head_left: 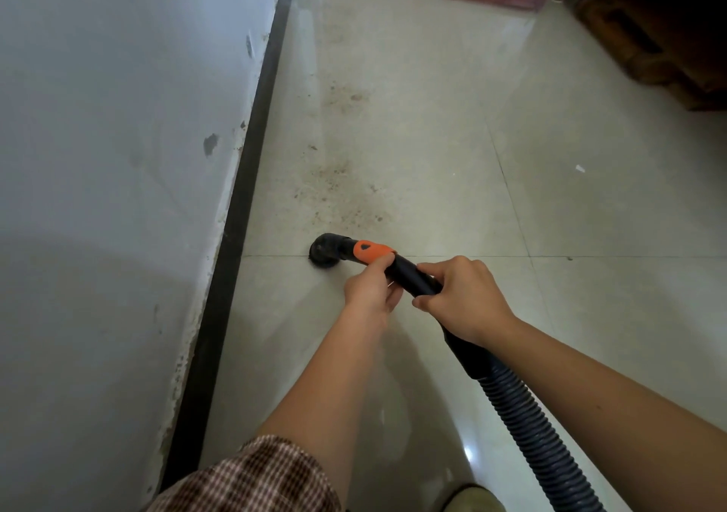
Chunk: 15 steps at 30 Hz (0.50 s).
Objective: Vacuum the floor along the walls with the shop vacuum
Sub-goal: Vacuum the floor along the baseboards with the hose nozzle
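While the left hand (pixel 369 291) pinches the wand (pixel 409 273) at its orange collar (pixel 371 252), the right hand (pixel 466 307) grips it just behind. Its nozzle (pixel 324 252) sits on the floor (pixel 432 137) near the baseboard (pixel 244 181), ahead of both hands. Collar's mark is unreadable.

Glossy tiled floor (pixel 432 157), ribbed black plastic hose (pixel 531 433), chipped matt painted wall (pixel 98 157), checked cloth sleeve (pixel 255 476).
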Each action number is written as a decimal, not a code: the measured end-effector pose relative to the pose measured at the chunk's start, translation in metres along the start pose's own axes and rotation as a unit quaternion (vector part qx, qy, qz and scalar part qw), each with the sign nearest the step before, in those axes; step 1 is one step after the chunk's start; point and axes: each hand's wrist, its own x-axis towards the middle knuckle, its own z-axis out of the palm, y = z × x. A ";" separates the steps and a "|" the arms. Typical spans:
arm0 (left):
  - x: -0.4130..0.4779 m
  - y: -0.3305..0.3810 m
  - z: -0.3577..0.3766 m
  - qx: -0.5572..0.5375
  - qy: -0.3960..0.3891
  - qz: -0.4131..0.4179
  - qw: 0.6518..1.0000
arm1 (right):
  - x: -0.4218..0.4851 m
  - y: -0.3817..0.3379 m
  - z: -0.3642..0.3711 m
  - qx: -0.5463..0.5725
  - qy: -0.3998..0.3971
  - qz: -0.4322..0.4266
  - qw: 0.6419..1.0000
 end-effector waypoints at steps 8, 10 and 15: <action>0.020 -0.015 0.061 0.016 -0.023 -0.017 0.999 | 0.022 0.046 -0.034 0.046 0.021 0.048 0.998; 0.023 -0.020 0.078 0.023 -0.014 -0.022 0.999 | 0.027 0.058 -0.044 0.062 0.020 0.059 0.996; 0.032 -0.026 0.113 0.028 0.004 -0.023 0.999 | 0.040 0.082 -0.067 0.082 0.013 0.070 0.994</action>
